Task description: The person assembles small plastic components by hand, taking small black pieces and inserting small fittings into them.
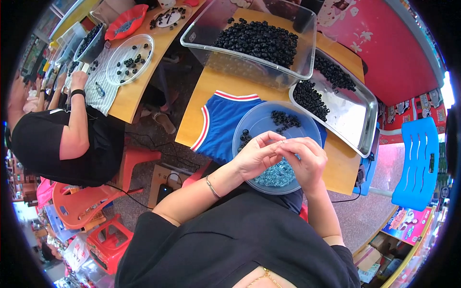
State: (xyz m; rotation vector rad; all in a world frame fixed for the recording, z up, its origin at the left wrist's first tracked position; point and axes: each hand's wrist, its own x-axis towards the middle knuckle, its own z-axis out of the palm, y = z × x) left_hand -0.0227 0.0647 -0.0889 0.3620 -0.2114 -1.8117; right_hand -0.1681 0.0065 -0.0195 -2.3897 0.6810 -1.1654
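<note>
My left hand (pixel 257 156) and my right hand (pixel 309 161) meet above a round blue plastic tub (pixel 257 117). Thumbs and fingertips are pinched together, touching a tiny thing between them that is too small to name. Inside the tub, loose black beads (pixel 286 120) lie toward the far side, with a smaller cluster of black beads (pixel 245 138) at the left. A heap of small pale-blue glassy pieces (pixel 277 174) fills the near part, partly hidden by my hands. Beneath the tub, blue cloth with red-and-white trim (pixel 225 117) is spread on the wooden table (pixel 194 117).
Beyond the tub stands a large clear bin (pixel 249 72) of black beads. A metal tray (pixel 353 117) with more beads sits at its right. On the left, a co-worker (pixel 72 139) sits at another table (pixel 137 91). A blue chair (pixel 415 180) and red stool (pixel 108 245) flank me.
</note>
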